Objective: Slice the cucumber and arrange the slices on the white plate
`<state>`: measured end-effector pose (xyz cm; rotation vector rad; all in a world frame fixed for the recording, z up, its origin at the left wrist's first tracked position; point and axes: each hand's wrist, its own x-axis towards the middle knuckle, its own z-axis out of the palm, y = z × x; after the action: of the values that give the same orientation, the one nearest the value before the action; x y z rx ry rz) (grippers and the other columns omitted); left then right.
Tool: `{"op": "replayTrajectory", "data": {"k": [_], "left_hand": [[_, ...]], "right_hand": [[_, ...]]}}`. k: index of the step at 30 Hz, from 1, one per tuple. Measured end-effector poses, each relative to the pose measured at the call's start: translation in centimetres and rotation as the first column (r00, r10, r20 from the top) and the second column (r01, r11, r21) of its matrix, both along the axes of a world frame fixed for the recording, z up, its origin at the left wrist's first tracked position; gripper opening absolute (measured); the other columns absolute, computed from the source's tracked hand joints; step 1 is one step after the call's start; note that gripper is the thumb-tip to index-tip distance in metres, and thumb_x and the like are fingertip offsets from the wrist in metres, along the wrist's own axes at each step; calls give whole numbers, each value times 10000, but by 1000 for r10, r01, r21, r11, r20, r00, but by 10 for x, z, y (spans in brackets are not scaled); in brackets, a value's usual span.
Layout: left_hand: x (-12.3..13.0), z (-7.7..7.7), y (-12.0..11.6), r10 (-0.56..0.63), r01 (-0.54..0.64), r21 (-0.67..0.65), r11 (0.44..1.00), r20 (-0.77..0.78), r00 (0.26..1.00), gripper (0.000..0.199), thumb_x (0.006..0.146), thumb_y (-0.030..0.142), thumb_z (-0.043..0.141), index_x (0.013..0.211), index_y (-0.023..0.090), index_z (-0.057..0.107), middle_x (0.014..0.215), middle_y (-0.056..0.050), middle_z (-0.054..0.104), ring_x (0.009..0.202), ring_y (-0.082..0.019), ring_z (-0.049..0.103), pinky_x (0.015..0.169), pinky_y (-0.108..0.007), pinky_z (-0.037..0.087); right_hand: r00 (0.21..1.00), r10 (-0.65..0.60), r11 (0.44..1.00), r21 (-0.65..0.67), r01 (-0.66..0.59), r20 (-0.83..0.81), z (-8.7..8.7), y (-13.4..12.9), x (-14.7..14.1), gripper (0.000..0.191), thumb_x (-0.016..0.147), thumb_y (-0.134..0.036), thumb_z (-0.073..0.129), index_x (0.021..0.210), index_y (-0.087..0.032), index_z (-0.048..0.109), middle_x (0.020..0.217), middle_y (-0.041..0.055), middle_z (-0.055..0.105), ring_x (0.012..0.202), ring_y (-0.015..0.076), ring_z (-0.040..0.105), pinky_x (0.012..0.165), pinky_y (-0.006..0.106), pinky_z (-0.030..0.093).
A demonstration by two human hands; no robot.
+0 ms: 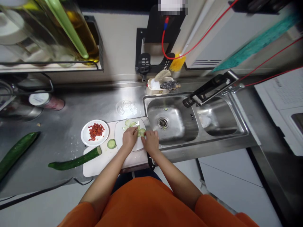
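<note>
Cucumber slices (128, 122), at least four, are lying on one square plate (119, 138), around its twelve to three o'clock. One left hand (129, 138) and one right hand (151, 142) are curling over them, grip impossible to tell; two basins (175, 132) are sitting toward two o'clock.

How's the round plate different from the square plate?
The round plate has no corners; the square plate does. The round plate holds red bits, the square plate cucumber slices. The left hand and right hand are at the square plate, not the round plate. Both plates are white.

Head-worn view, forward and down
</note>
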<state>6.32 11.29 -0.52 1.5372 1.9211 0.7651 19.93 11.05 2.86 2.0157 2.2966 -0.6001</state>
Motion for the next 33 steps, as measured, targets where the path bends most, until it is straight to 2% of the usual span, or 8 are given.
{"op": "replayTrajectory", "data": {"k": [3,7,11,20,28,33], "left_hand": [[-1,1,-1,-41,41,2,999,-21,999,240,836,191,530,1016,189,688,964,-61,698,937,-188,620,892,-334,492],[-4,1,-5,-96,96,-3,995,-45,994,288,803,159,558,1064,193,673,1023,-69,678,923,-186,618,871,-324,502],[-5,0,-7,-117,116,-16,993,-59,991,326,788,147,565,1093,211,659,1054,-66,660,914,-185,614,855,-317,506],[-4,-8,-10,-110,111,13,994,-81,991,289,826,197,556,1099,202,650,1048,-68,659,947,-184,601,887,-322,495],[-1,-8,-10,-81,85,55,995,-65,995,267,829,198,563,1081,206,649,1042,-63,666,952,-180,604,915,-329,488],[0,-9,-8,-76,79,47,996,-67,995,254,833,213,563,1071,201,651,1042,-74,668,961,-190,604,921,-344,487]], "right_hand": [[999,-47,998,-49,47,7,2,3,-1,192,880,-350,554,1006,-212,602,1027,75,581,1023,246,418,751,328,349],[1000,-8,999,-46,9,24,5,4,-3,231,879,-345,554,1067,-215,593,1080,92,566,1056,260,404,759,343,353],[999,-11,999,-37,13,44,8,4,-5,211,875,-344,558,1017,-196,606,1067,104,572,1058,266,408,766,353,353],[991,-134,987,-95,131,-23,9,10,-9,155,862,-320,562,932,-188,602,994,88,612,1042,258,439,758,339,340],[988,-146,985,-97,140,-54,10,12,-5,175,890,-357,528,895,-206,616,956,71,638,1014,240,473,740,322,325],[982,-184,977,-117,179,-37,8,15,-6,166,898,-313,500,885,-203,624,922,69,656,995,241,489,724,317,317]]}}
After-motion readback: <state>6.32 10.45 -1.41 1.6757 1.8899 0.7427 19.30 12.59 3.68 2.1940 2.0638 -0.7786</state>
